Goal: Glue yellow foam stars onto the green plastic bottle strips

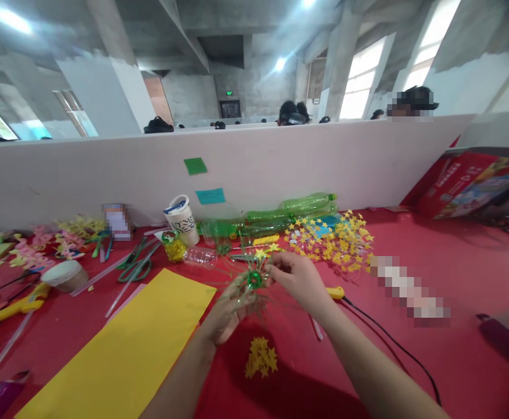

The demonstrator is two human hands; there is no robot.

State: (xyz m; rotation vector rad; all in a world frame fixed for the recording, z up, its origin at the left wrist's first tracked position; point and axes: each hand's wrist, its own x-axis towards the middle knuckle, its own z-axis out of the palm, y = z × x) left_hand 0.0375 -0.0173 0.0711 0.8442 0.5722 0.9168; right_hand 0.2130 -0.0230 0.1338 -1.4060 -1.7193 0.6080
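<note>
My left hand is closed around a cut green plastic bottle top, its thin strips fanning outward. At the right side of this piece, my right hand pinches with thumb and forefinger near the strip ends; what lies between the fingertips is too small to make out. Small yellow stars show at the far side of the strips. Below the hands, a pile of loose yellow paper stars lies on the red table.
Yellow paper covers the left front. Scissors, a white cup and green bottles stand or lie behind. A star-tipped bunch sits back right. A yellow-handled tool trails a black cord. A white partition closes the back.
</note>
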